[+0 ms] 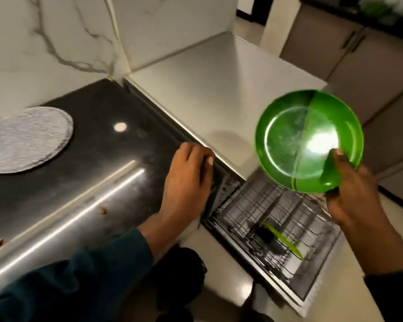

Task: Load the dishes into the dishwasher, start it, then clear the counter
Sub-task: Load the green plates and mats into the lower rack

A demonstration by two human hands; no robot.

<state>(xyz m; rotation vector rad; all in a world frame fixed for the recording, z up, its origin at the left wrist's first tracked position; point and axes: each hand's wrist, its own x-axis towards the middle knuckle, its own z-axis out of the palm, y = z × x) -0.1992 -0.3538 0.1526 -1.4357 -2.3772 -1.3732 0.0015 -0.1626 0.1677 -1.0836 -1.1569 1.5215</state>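
Here, a green plate [308, 140] held above the open dishwasher rack [272, 219].
The right hand [351, 189] has its fingers clamped on the plate's lower rim; the left hand [186, 180] rests on the dark counter [84, 159] edge, fingers loosely curled together, holding nothing.

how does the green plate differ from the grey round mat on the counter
The glossy green plastic plate is held in the air over the open dishwasher rack by the right hand; the matte grey textured round mat lies flat on the black counter, untouched. The plate is tilted and has a raised rim; the mat looks flat. Both are round.
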